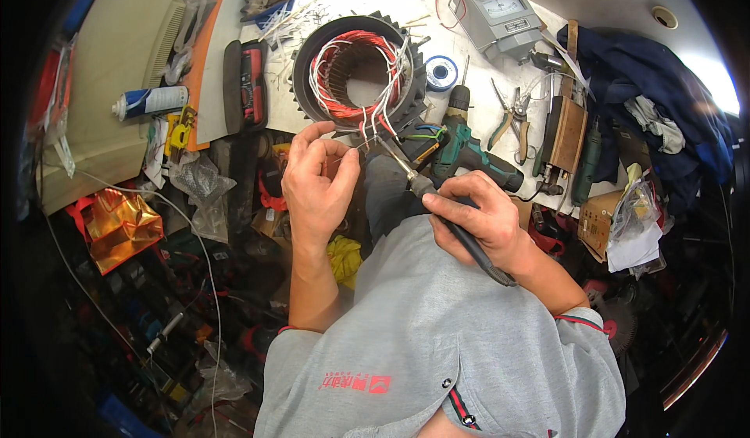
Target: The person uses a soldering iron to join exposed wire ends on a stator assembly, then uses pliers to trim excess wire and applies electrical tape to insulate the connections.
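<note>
A motor stator with a black finned housing stands on the white bench, its red and white windings laced round the bore. Several lead wires hang over its near edge toward me. My right hand grips a soldering iron by its black handle. The iron's metal tip points up and left, close to those leads; whether it touches them I cannot tell. My left hand is raised at the near left of the stator, thumb and fingers closed on what looks like a thin wire, partly hidden.
Right of the stator lie a blue-and-white spool, a teal cordless drill, pliers and a grey analog meter. On the left are a red-and-black multimeter and a spray can. Dark blue cloth is heaped at right.
</note>
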Demonstrator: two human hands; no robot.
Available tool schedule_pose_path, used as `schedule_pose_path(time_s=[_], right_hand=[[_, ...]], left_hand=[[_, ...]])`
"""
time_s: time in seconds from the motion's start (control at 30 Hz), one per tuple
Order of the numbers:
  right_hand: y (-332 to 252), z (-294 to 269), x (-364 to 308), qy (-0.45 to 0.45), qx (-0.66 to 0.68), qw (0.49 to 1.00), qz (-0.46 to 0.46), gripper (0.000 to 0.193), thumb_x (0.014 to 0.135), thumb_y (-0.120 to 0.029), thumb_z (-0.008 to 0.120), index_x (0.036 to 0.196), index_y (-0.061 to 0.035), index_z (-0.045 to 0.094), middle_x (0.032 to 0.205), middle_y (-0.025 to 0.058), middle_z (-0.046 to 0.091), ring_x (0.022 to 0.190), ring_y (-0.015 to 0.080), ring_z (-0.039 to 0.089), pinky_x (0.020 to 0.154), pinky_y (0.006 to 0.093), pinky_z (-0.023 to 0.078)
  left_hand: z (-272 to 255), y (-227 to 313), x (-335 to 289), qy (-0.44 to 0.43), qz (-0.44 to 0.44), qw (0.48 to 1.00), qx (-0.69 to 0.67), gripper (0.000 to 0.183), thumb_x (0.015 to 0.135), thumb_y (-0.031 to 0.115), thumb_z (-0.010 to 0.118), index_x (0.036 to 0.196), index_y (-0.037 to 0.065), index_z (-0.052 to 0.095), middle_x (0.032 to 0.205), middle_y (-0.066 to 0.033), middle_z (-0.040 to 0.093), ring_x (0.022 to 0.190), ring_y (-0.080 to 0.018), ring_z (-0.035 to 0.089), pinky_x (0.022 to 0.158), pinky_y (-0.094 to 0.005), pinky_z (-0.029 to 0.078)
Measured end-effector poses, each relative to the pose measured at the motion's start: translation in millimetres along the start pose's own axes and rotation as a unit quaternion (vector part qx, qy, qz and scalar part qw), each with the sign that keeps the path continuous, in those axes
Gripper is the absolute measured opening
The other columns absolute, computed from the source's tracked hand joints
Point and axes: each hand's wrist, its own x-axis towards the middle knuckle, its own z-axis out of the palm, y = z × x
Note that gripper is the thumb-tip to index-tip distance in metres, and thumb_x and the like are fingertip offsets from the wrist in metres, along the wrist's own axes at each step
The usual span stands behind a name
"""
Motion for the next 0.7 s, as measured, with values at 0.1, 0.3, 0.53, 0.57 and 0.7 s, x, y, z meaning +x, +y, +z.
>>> schedule_pose_path(time_s=[0.1,0.3,0.53,0.57,0.7], right_hand=[[0.1,0.3,0.8,0.002,-0.002,1.0,-0.001,0.051,0.066,0.006,0.081,0.116,-0.0059,0.073,0.095,0.0077,0.063,0.073,0.023,0.063,0.065,0.0338,0.052],[-0.2,-0.6,1.4,0.002,-0.003,1.0,-0.003,0.051,0.066,0.006,0.081,0.115,-0.0054,0.073,0.095,0.0074,0.063,0.073,0.0229,0.063,0.064,0.0341,0.052],[0.1,0.0,1.4,0.005,-0.004,1.0,-0.002,0.05,0.067,0.006,0.081,0.115,-0.0045,0.073,0.094,0.0077,0.063,0.072,0.0228,0.062,0.064,0.0338,0.052],[0.0,-0.2,1.4,0.005,-0.003,1.0,-0.001,0.05,0.067,0.006,0.081,0.115,-0.0044,0.073,0.094,0.0077,0.063,0.072,0.0229,0.062,0.064,0.0338,0.052],[0.1,-0.1,2.1,0.003,0.0,1.0,0.0,0.049,0.067,0.006,0.081,0.114,-0.0042,0.073,0.094,0.0079,0.063,0.072,0.023,0.062,0.064,0.0341,0.052]], left_hand=[[0.1,0.6,0.0,0.002,0.003,1.0,0.005,0.01,0.084,0.005,0.078,0.089,-0.001,0.071,0.125,-0.0165,0.065,0.072,-0.0149,0.07,0.066,-0.0297,0.057],[-0.3,1.6,0.4,-0.001,0.002,1.0,0.01,0.01,0.084,0.006,0.078,0.089,0.0,0.071,0.125,-0.0165,0.066,0.072,-0.0154,0.07,0.066,-0.0301,0.057],[0.2,0.5,-0.2,0.004,0.01,1.0,0.012,0.01,0.084,0.005,0.078,0.089,0.001,0.071,0.124,-0.0164,0.066,0.073,-0.0162,0.07,0.066,-0.0307,0.056],[0.4,0.2,0.0,0.005,0.013,1.0,0.012,0.01,0.084,0.005,0.078,0.089,0.001,0.071,0.123,-0.0164,0.066,0.073,-0.0164,0.07,0.066,-0.0309,0.056],[0.8,-1.0,-0.9,0.011,0.02,1.0,0.021,0.01,0.083,0.005,0.078,0.089,0.001,0.071,0.122,-0.0162,0.066,0.074,-0.0168,0.069,0.067,-0.0315,0.056]])
